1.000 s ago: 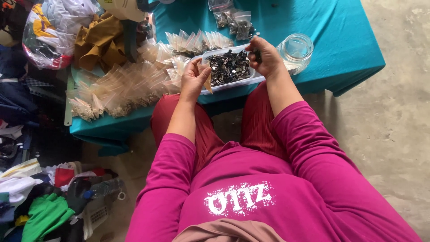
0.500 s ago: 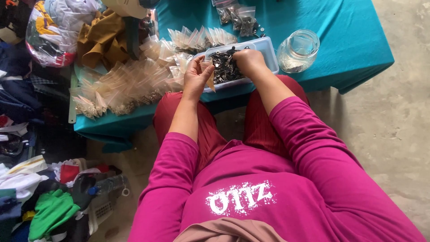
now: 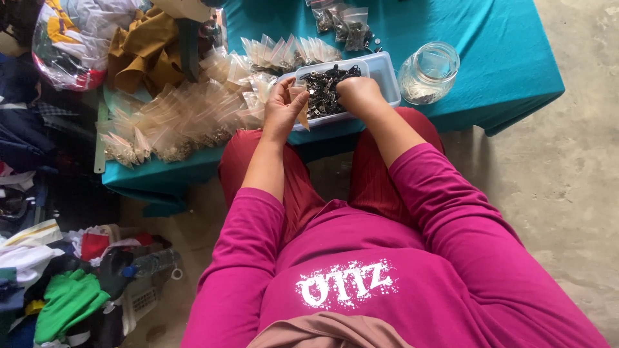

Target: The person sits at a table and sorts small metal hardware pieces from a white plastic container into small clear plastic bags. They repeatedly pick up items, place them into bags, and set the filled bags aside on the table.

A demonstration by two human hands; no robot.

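Note:
A white plastic tray full of small dark metal pieces rests at the near edge of a low table covered in teal cloth. My left hand holds a small clear plastic bag at the tray's left rim. My right hand lies over the tray, fingers curled down among the metal pieces. Whether it grips any cannot be seen.
Piles of small clear bags cover the table's left part, with more bags behind the tray. A glass jar stands right of the tray. Cloth and bundles lie at far left, clothes and a plastic bottle on the floor.
My right hand has moved from the tray's right end down into the metal pieces. The left hand stays at the tray's left rim with the small bag.

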